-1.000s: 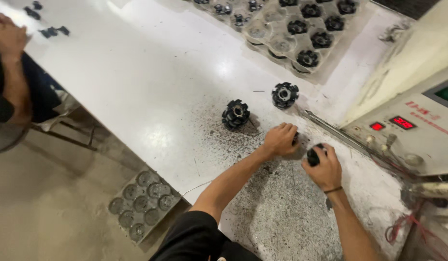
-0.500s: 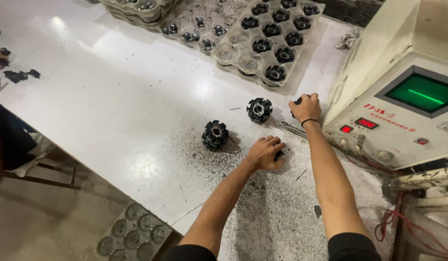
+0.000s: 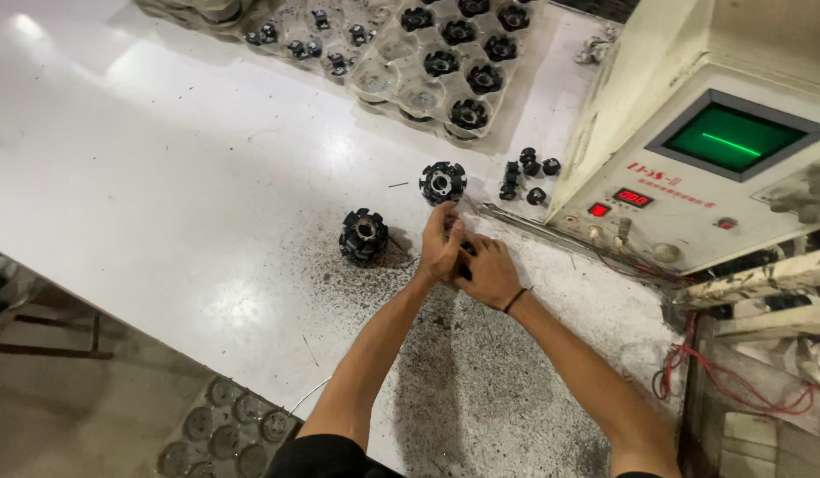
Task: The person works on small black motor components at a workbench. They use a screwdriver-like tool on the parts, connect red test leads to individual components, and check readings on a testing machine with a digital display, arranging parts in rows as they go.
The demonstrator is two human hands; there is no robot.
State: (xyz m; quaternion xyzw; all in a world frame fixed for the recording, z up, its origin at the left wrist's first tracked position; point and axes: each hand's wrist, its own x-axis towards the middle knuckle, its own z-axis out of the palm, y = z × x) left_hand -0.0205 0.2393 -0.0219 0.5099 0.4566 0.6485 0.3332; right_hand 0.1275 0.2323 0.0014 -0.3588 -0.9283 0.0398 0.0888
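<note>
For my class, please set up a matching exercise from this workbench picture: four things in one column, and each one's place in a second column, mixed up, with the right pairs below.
Things
1. moulded tray
2. green screen
3. black toothed part
4. red wires

Places
A. hanging off the bench's right end
B. on the bench, just left of the left hand
C. on the sloped face of the cream machine
D. at the bench's far edge, holding black parts

Pairs: 1-D, 2-C, 3-B, 4-A

place: workshop | cues: test machine with green screen, trays of black parts, gritty workbench
</note>
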